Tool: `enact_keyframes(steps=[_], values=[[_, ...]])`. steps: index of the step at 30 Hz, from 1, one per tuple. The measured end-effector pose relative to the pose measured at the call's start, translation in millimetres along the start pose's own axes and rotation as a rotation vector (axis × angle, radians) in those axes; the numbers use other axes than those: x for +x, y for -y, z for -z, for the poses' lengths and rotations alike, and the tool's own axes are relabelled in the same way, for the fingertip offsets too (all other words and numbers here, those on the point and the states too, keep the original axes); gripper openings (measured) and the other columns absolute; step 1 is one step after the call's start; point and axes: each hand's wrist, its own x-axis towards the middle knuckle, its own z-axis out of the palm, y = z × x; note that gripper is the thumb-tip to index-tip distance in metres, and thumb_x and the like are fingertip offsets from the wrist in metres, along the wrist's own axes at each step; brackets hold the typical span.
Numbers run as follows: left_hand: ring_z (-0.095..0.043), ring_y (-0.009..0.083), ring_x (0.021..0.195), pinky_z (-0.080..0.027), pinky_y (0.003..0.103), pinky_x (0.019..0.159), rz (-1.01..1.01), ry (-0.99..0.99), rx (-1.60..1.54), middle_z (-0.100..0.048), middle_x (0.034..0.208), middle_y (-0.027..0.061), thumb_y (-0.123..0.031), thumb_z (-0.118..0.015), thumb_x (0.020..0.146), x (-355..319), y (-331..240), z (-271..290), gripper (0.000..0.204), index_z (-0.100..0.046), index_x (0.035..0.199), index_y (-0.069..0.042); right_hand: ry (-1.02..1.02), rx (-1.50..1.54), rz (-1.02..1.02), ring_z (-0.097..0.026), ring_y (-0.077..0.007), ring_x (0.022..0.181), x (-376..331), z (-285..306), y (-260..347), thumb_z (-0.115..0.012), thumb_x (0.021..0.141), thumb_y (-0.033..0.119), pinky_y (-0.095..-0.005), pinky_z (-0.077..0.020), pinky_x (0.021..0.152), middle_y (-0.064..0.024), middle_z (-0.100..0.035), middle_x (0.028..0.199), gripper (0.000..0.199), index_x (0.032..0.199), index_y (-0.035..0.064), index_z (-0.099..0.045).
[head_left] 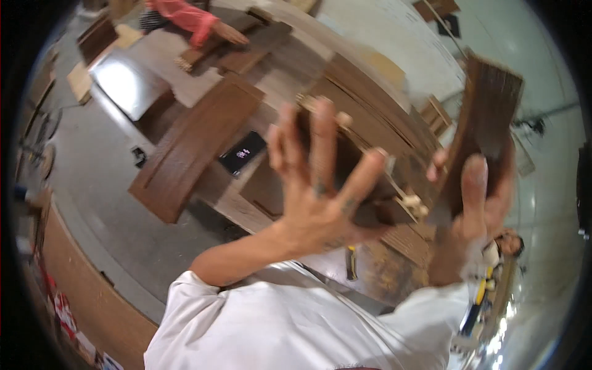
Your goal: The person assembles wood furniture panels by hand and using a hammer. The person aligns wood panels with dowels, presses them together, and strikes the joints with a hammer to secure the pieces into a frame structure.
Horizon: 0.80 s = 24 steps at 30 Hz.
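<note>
My left hand (324,200) is raised in the middle with its fingers spread, in front of a dark brown wooden piece (345,154). Light wooden dowels (414,203) stick out from that piece's ends. Whether my palm bears on it is hidden. At the right, my right hand (484,191) grips a dark brown, slightly curved wooden board (490,98), tilted upward, with the thumb across its near face. The two pieces come close together between my hands; I cannot tell if they touch.
A long brown panel (197,148) and a phone (242,153) lie left of my hands. A person's hand (229,32) rests on dark boards (256,49) at the far side. A yellow-and-black tool (351,263) lies near me. Another person (509,243) is at right.
</note>
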Motion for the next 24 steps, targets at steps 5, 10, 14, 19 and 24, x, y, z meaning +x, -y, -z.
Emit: enact_keyframes(steps=[5, 10, 14, 19, 24], values=[[-0.016, 0.0589, 0.134, -0.011, 0.068, 0.103, 0.092, 0.066, -0.01, -0.024, 0.147, 0.0348, -0.059, -0.073, 0.061, 1.0, -14.5, 6.6, 0.081, -0.05, 0.13, -0.022, 0.153, -0.347, 0.068, -0.058, -0.0196, 0.083, 0.1, 10.5, 6.1, -0.057, 0.094, 0.032, -0.0295, -0.0471, 0.074, -0.0154, -0.059, 0.098, 0.056, 0.132, -0.0047, -0.039], [-0.015, 0.0592, 0.133, -0.013, 0.068, 0.102, 0.103, 0.06, 0.006, -0.022, 0.148, 0.0335, -0.061, -0.076, 0.057, 5.2, -13.1, 7.2, 0.085, -0.051, 0.13, -0.024, 0.375, -0.478, 0.178, -0.065, -0.0353, 0.09, 22.4, -0.7, 17.5, -0.057, 0.094, 0.021, -0.0368, -0.0517, 0.076, -0.0266, -0.06, 0.106, 0.05, 0.131, -0.0082, -0.041], [-0.016, 0.0592, 0.133, -0.013, 0.068, 0.101, 0.109, 0.055, 0.002, -0.022, 0.147, 0.0348, -0.063, -0.075, 0.058, 5.6, -13.0, 5.1, 0.085, -0.051, 0.13, -0.025, 0.384, -0.516, 0.261, -0.064, -0.0392, 0.079, 27.3, -6.9, 16.3, -0.057, 0.093, 0.016, -0.0391, -0.0521, 0.066, -0.025, -0.06, 0.097, 0.045, 0.129, -0.0063, -0.043], [-0.018, 0.0599, 0.132, -0.011, 0.068, 0.102, 0.088, -0.016, -0.046, -0.025, 0.145, 0.0359, -0.062, -0.073, 0.06, 2.4, -8.3, -2.8, 0.083, -0.052, 0.129, -0.022, 0.476, -0.521, 0.308, -0.06, -0.0358, 0.068, 32.7, -10.2, 17.0, -0.062, 0.086, 0.011, -0.0395, -0.0481, 0.057, -0.0194, -0.058, 0.087, 0.048, 0.129, -0.0027, -0.045], [-0.024, 0.0597, 0.129, -0.02, 0.069, 0.098, 0.042, 0.011, 0.024, -0.029, 0.143, 0.035, -0.057, -0.072, 0.066, 6.1, -12.0, -12.2, 0.07, -0.054, 0.122, -0.019, 0.524, -0.488, 0.178, -0.063, -0.0381, 0.081, 34.2, 0.8, 15.6, -0.061, 0.086, 0.01, -0.0404, -0.0503, 0.068, -0.0229, -0.06, 0.099, 0.047, 0.128, -0.0028, -0.045]])
